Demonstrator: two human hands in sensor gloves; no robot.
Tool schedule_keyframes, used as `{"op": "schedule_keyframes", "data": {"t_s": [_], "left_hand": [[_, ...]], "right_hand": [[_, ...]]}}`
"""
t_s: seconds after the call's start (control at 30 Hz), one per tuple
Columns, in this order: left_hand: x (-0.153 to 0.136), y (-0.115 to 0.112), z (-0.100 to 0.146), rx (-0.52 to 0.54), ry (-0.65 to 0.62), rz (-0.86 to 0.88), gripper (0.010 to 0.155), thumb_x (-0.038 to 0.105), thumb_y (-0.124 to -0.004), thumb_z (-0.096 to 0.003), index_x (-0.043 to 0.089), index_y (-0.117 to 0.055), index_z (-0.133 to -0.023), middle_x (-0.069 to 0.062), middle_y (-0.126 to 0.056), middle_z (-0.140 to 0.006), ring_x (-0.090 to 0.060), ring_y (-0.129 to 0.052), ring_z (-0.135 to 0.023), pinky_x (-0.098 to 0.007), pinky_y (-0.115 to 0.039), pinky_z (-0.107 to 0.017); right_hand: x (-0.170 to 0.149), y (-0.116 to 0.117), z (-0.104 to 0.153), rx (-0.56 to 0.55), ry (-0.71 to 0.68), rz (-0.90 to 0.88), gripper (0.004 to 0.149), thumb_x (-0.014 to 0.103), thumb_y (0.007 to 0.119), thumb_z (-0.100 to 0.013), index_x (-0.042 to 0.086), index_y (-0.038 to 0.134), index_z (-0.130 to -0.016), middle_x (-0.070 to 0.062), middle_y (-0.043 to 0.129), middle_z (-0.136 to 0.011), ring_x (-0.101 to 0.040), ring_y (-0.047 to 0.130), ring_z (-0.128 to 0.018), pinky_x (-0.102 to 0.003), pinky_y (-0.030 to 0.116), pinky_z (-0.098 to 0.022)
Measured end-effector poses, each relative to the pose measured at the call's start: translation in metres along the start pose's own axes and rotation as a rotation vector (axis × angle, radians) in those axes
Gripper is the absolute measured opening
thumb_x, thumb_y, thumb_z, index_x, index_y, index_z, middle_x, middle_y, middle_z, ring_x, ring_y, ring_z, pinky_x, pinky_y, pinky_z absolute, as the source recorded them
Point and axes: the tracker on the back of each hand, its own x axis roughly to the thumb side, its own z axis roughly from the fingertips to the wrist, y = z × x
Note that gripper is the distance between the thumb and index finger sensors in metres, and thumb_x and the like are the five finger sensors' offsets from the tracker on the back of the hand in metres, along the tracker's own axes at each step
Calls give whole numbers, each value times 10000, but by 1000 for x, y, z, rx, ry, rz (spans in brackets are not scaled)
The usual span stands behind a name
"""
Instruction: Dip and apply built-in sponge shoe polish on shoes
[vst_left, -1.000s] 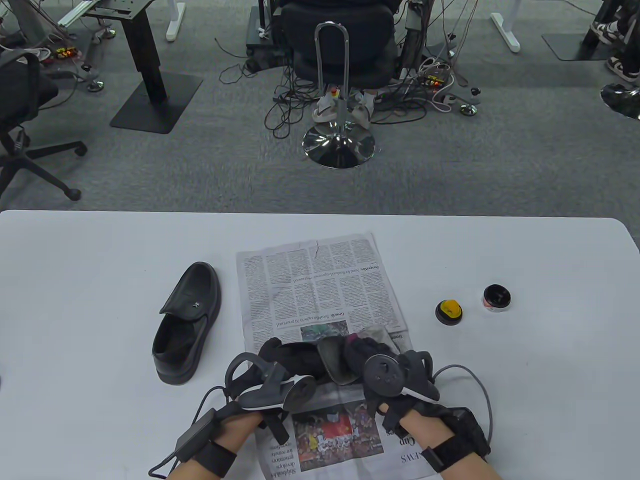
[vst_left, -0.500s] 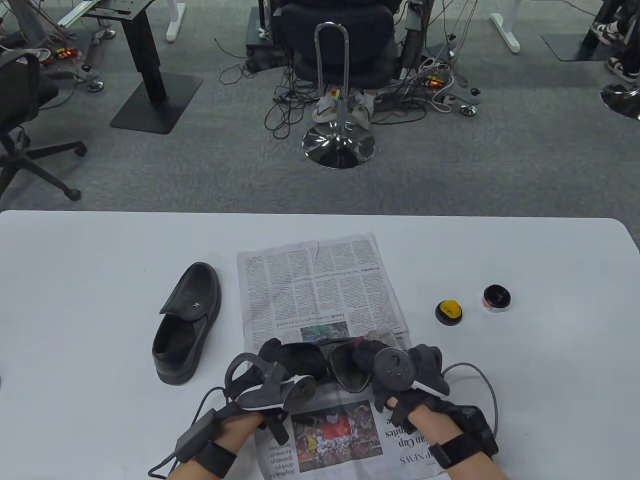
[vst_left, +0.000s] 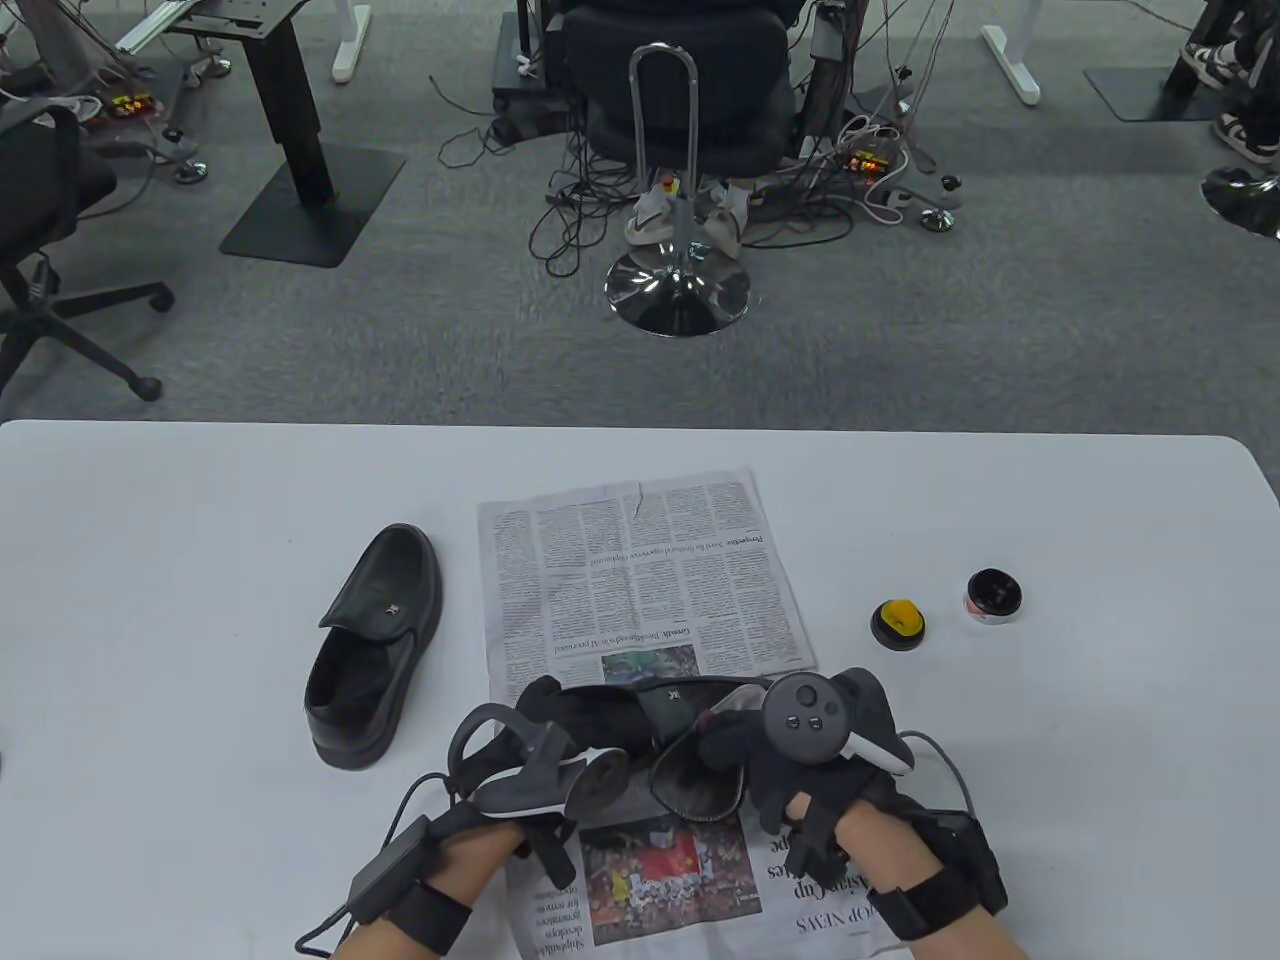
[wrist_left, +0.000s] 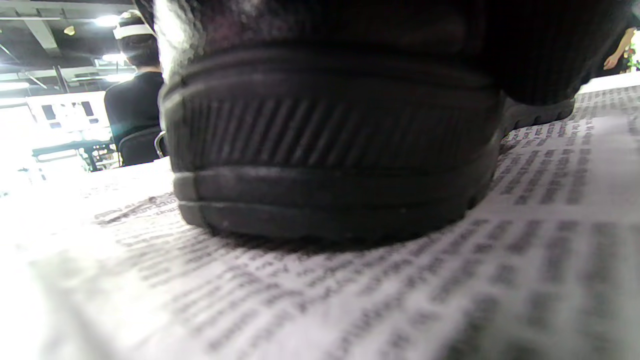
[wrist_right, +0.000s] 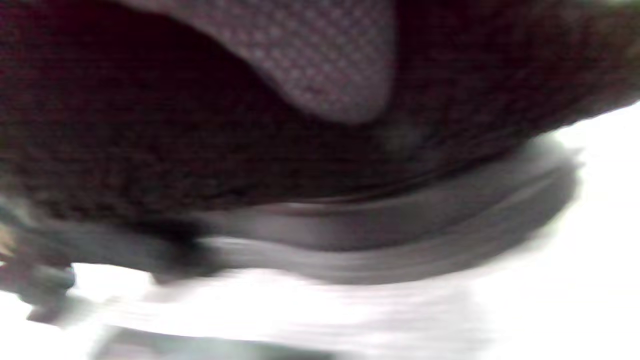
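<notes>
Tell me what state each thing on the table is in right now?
Shoe on the newspaper: held by both hands, sole down.
Second shoe: upright, untouched, off the paper.
Newspaper: spread flat.
Polish tin: open.
Sponge lid: off, sponge up.
Left hand: grips shoe.
Right hand: grips shoe.

A white table (vst_left: 200, 480) with rounded far corners carries everything here. A sheet of newspaper (vst_left: 640, 580) lies flat down its middle, running from mid-table to the near edge, with its print facing away from the person. Just left of the paper a black loafer (vst_left: 375, 645) sits directly on the tabletop, toe pointing away and a little to the right. A second black shoe (vst_left: 690, 745) rests on the newspaper near the front edge; the left wrist view shows its ribbed sole (wrist_left: 330, 165) flat on the print. Right of the paper, well apart from it, stand a small yellow-topped black tin (vst_left: 897, 624) and, just beyond it, a round open container (vst_left: 993, 596) with a dark inside.
</notes>
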Motion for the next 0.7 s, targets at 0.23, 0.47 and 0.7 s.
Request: {"op": "schedule_keyframes", "data": {"t_s": [0.23, 0.47, 0.7], "left_hand": [[-1, 0, 0, -1, -5, 2, 338, 623, -806, -399, 473, -806, -702, 195, -930, -510, -94, -893, -590, -578, -615, -741], [-2, 0, 0, 2, -16, 6, 339, 621, -807, -399, 471, -807, -702, 194, -931, -508, -94, -893, -587, -578, -614, -739], [-2, 0, 0, 1, -14, 10, 337, 621, -808, -399, 472, -807, -701, 195, -931, -508, -95, -893, -587, -578, -614, -740]], "right_hand": [[-1, -1, 3, 28, -35, -208, 373, 59, 866, -324, 175, 1013, -646, -95, 935, -783, -386, 955, -730, -524, 864, -486], [5, 0, 3, 99, -76, -284, 378, 74, 870, -324, 185, 1004, -660, -99, 919, -793, -385, 934, -729, -515, 862, -489], [1, -2, 2, 139, -115, -193, 378, 110, 865, -325, 236, 993, -658, -49, 922, -795, -337, 943, -742, -474, 872, -507]]}}
